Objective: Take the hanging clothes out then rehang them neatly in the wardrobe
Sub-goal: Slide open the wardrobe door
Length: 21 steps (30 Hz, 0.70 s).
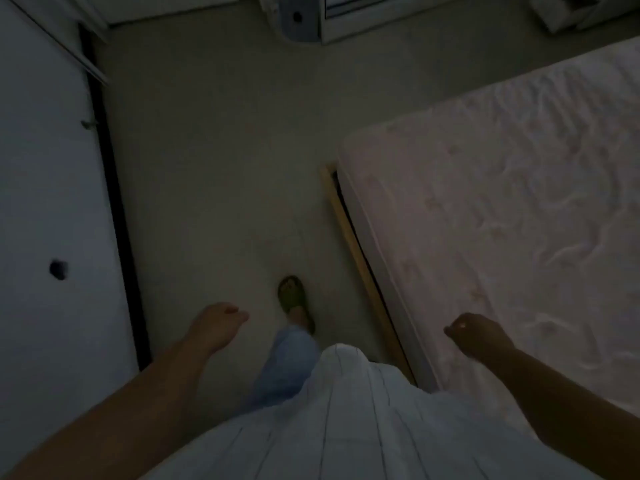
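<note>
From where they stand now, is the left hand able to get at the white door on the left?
Probably yes: the left hand hangs loosely curled and holds nothing, and only bare floor lies between it and the white door.

The person wears a loose, pale top (pixel 346 427), white to light grey in the dim light, marked with thin dark vertical stripes set well apart; its hem billows out over the waist. Below it shows one leg of light blue trousers (pixel 287 362), soft and faded like denim. The foot at the end of that leg sits in an olive-green open-toed slide sandal (pixel 293 299) with a broad strap across the top, toes showing at the front. Both forearms are bare, with no sleeve reaching them, and no watch, ring or band is visible on the left hand (pixel 216 323) or the right hand (pixel 478 334).
</note>
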Tool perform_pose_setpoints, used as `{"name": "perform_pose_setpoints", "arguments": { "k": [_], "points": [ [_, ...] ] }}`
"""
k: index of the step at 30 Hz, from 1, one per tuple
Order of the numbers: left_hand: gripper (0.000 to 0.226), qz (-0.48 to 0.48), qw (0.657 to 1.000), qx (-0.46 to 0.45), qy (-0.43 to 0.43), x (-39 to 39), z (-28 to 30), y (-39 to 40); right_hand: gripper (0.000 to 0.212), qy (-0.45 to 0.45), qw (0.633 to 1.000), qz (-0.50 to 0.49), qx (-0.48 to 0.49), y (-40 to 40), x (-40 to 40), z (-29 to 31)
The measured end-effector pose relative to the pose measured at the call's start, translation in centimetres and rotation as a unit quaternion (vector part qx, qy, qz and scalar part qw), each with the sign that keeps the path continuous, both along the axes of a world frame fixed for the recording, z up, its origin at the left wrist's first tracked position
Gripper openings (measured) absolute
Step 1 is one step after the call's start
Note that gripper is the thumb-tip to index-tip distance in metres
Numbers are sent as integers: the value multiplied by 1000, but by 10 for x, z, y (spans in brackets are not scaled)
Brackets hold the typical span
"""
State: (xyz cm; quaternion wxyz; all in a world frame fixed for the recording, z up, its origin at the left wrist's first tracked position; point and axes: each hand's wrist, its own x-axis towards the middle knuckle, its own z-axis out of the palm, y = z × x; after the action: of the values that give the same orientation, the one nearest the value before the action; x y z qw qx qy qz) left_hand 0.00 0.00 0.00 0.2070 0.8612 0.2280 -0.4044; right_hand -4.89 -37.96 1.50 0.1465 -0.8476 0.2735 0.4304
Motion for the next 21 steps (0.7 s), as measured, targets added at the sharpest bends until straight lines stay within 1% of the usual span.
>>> {"name": "perform_pose_setpoints", "arguments": {
  "k": [2, 5, 8, 11, 15, 19, 21],
  "points": [
    [45, 16, 1000, -16, -6, 36, -4, 18, 38, -8, 999, -35, -8, 9, 28, -6],
    [40, 33, 999, -37, -7, 106, 2, 46, 40, 3, 999, -49, -13, 31, 81, -2],
    [37, 10, 999, -29, -37, 176, 18, 70, 39, -9, 998, -58, -12, 55, 132, 0],
    [37, -14, 998, -12, -60, 238, 26, 88, 39, -26, 995, -97, 4, 76, 180, 1],
    [35, -10, 997, 3, -74, 300, 28, 95, 39, -67, 991, -115, 13, 92, 249, 3],
    [34, -25, 998, 25, -51, 351, 24, 89, 37, -82, 989, -122, 24, 92, 323, -6],
    [36, -17, 999, 28, -39, 383, 23, 85, 37, -94, 987, -126, 33, 88, 366, -14]
  ]
}}
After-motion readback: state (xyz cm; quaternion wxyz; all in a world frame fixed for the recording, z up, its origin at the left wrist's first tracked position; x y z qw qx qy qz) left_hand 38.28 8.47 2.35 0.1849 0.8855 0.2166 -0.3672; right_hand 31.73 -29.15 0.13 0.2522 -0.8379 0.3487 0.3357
